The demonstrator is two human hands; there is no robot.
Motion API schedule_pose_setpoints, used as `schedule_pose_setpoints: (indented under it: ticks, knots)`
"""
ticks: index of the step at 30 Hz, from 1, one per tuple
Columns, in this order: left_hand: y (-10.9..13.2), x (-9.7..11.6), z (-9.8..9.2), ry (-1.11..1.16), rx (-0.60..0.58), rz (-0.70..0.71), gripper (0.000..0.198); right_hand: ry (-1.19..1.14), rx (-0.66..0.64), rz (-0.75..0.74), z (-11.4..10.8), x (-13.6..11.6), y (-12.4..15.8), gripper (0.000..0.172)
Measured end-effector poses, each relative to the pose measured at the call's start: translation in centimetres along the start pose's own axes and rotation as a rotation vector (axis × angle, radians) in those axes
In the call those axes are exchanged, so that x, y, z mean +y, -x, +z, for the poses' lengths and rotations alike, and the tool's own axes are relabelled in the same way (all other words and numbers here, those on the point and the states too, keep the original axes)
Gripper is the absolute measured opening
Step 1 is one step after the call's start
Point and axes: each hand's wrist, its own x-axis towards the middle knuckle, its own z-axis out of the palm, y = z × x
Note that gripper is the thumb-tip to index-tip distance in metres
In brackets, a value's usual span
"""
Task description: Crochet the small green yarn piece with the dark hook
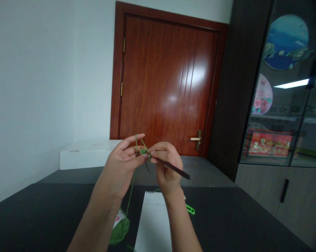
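Observation:
Raised above the dark table, my left hand (pixel 126 154) pinches a small piece of green crochet work (pixel 143 151) between thumb and fingers. A strand of green yarn loops over its lifted index finger. Close beside it, my right hand (pixel 167 164) grips a crochet hook (pixel 177 170) with a dark brown handle that points down to the right. The hook's tip meets the green piece, though the fingers hide its very end. From my left hand the yarn runs down to a green yarn ball (pixel 120 229) with a paper band, partly behind my left forearm.
A spiral notepad (pixel 154 220) lies on the black table (pixel 221 217) between my forearms. Right of my right forearm is a bright green plastic tool (pixel 190 209). A long white box (pixel 86 155) sits at the back left. Beyond are a wooden door (pixel 158 77) and a glass-fronted cabinet (pixel 265 189).

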Motion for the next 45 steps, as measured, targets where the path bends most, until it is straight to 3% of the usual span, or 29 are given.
schedule_pose_setpoints:
  ticks: [7,11,13,18,21,23,26,30,32,34,39,42,45]
  knots:
    - [-0.2,-0.2,-0.2,0.090,-0.028,-0.053,0.077,-0.101,0.151,0.079,1.2,1.1,1.1,0.006]
    - [0.0,-0.3,0.0,0.073,-0.026,-0.058,0.073,-0.023,0.202,0.022,1.3,1.4,1.8,0.013]
    - [0.2,-0.4,0.3,0.026,-0.013,-0.015,0.071,0.113,0.218,-0.018,1.6,1.4,2.2,0.017]
    - [0.5,-0.5,0.9,-0.276,0.061,0.252,0.068,0.428,0.242,-0.060,2.0,0.5,2.0,0.015]
    - [0.5,-0.4,0.9,-0.358,0.047,0.298,0.070,0.463,0.189,0.011,1.3,-0.5,1.0,0.004]
    - [0.4,-0.3,0.9,-0.361,0.040,0.298,0.068,0.443,0.179,0.045,0.5,-1.2,0.3,0.006]
    - [0.4,-0.1,0.7,-0.287,0.009,0.242,0.065,0.263,0.239,0.315,-0.5,-1.5,-0.4,0.016]
    - [0.4,0.5,0.4,-0.101,-0.112,0.069,0.068,-0.390,0.325,0.811,-0.5,-0.9,-0.7,0.024]
    - [0.4,0.7,0.4,-0.038,-0.153,0.005,0.068,-0.650,0.278,0.941,-0.1,-0.7,-0.8,0.028]
    - [0.4,0.8,0.4,-0.001,-0.162,-0.016,0.066,-0.783,0.223,0.980,0.4,-0.6,-0.8,0.033]
    - [0.6,0.7,0.9,-0.010,-0.071,0.068,0.067,-0.710,0.208,0.796,1.1,-0.8,-0.7,0.029]
    - [0.8,0.4,1.3,-0.066,0.015,0.172,0.065,-0.321,0.236,0.501,0.9,-0.5,-0.1,0.016]
    - [0.9,0.3,1.5,-0.024,-0.027,0.145,0.063,0.126,0.214,0.103,0.7,-0.1,0.6,0.012]
